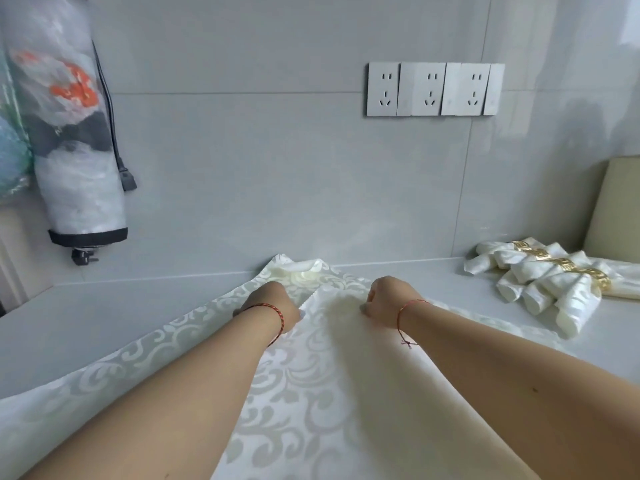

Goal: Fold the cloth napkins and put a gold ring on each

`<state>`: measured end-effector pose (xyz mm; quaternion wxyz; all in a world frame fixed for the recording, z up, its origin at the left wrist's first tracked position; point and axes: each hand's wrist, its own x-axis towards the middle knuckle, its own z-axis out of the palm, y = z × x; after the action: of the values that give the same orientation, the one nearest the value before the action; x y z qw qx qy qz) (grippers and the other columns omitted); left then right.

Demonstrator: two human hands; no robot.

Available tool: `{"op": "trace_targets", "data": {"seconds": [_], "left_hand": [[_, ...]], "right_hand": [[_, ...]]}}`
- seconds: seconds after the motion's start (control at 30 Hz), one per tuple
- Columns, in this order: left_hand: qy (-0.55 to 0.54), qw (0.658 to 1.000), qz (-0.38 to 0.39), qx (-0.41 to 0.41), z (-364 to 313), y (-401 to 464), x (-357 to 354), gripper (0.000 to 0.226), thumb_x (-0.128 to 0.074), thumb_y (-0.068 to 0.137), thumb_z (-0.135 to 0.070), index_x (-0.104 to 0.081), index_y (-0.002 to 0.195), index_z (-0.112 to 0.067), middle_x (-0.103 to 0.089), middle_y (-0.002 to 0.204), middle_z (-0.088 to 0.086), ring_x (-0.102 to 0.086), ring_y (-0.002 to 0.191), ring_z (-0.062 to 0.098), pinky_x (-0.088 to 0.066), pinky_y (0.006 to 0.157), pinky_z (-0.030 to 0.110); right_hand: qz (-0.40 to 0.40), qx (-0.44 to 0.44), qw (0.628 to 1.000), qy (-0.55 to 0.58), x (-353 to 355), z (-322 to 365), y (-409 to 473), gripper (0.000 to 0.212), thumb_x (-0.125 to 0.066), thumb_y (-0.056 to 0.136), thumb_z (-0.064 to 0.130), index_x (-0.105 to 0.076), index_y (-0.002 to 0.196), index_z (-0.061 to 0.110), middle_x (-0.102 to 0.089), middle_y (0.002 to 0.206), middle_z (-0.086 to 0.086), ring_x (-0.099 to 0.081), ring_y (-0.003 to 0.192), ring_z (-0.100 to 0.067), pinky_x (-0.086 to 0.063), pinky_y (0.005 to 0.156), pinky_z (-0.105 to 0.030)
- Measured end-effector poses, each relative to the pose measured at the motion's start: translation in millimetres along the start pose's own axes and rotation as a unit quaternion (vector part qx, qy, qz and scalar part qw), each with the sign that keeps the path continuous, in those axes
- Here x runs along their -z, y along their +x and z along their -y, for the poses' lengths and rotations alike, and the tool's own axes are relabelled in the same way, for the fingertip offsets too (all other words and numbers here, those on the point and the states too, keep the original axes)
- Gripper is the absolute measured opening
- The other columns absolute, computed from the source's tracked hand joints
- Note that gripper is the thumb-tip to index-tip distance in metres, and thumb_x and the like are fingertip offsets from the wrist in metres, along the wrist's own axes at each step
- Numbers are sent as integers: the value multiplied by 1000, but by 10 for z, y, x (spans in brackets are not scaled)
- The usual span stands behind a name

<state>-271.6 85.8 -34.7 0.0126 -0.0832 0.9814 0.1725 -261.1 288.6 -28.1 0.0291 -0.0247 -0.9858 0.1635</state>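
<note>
Head view: a person's two bare forearms reach forward over a white damask napkin (311, 393) spread across a pale grey counter (104, 323). The cloth runs from the near edge to the far wall, its far corner (301, 268) bunched up against the tile.

Left hand (273, 303) sits on the cloth near the middle of the counter, fingers curled under; it appears to pinch a folded edge of the napkin, thumb tip showing at the fold line. Red string bracelet (277, 315) on that wrist.

Right hand (388, 299) just beside it, to the right, fingers likewise curled down onto the cloth, seemingly gripping the same folded layer. Thin red cord (403, 318) on this wrist.

Far right on the counter: a pile of finished napkins (540, 282), rolled and fanned, each banded with a gold ring (561, 263). Well apart from the hands.

Wall behind carries a row of white sockets (434, 89). Far left, a printed fabric cover (65, 116) hangs, with a black cable and plug (126, 174) beside it.
</note>
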Motion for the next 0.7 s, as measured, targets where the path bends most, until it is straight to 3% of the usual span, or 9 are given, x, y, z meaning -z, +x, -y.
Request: {"op": "trace_targets", "data": {"seconds": [0.1,0.2,0.3,0.4,0.47,0.57,0.63,0.7], "left_hand": [[-6,1000,4,7,2,12,7,31,-64,81,-45,-51,75,-17,-57,73,1,-64,101,29,-48,95,42],[-6,1000,17,4,-16,38,-23,32,-60,84,-46,-49,76,-17,-63,86,5,-63,103,30,-48,96,43],[-19,1000,3,-8,-34,31,-102,40,-53,85,-50,-56,108,-18,-61,114,4,-56,113,29,-45,98,43],[-28,998,-32,-38,-43,-43,-158,40,-50,89,-53,-51,120,-29,-51,126,-2,-44,125,23,-37,102,40],[-46,997,-33,-61,-24,-31,-170,28,-54,87,-55,-55,104,-32,-56,116,-4,-48,119,21,-38,100,37],[-126,987,-31,-94,64,15,-178,31,-67,82,-46,-48,72,-23,-54,75,-9,-56,84,21,-44,85,33],[-193,973,-28,-121,111,58,-212,24,-73,78,-34,-53,69,-25,-54,71,-13,-54,74,18,-49,86,35],[-241,960,-20,-143,143,34,-205,16,-73,75,-21,-62,68,-29,-61,73,-14,-57,75,16,-51,84,36]], "right_hand": [[9,3,1000,3,-12,19,50,30,-60,88,31,-63,108,9,-65,110,-7,-61,102,-25,-49,83,-28],[17,3,1000,13,-44,49,88,33,-61,86,34,-64,107,9,-65,104,-6,-62,102,-26,-49,81,-28],[26,15,999,45,-85,75,113,25,-61,81,33,-67,87,10,-65,87,-12,-64,91,-27,-50,76,-30],[28,20,995,96,-130,46,102,15,-62,77,35,-59,70,23,-65,81,1,-62,85,-20,-48,76,-29],[13,37,992,124,-145,13,82,14,-65,78,32,-57,69,25,-64,80,7,-61,87,-18,-48,78,-29],[10,80,975,206,-108,-20,32,18,-64,79,13,-57,70,27,-61,76,10,-60,75,-12,-49,66,-21],[20,100,958,269,-72,-40,-4,28,-57,78,-2,-60,71,25,-61,73,9,-56,67,-10,-46,60,-18],[43,95,932,346,-46,-59,-27,35,-48,77,-8,-65,69,22,-63,71,7,-55,67,-12,-45,63,-21]]}}
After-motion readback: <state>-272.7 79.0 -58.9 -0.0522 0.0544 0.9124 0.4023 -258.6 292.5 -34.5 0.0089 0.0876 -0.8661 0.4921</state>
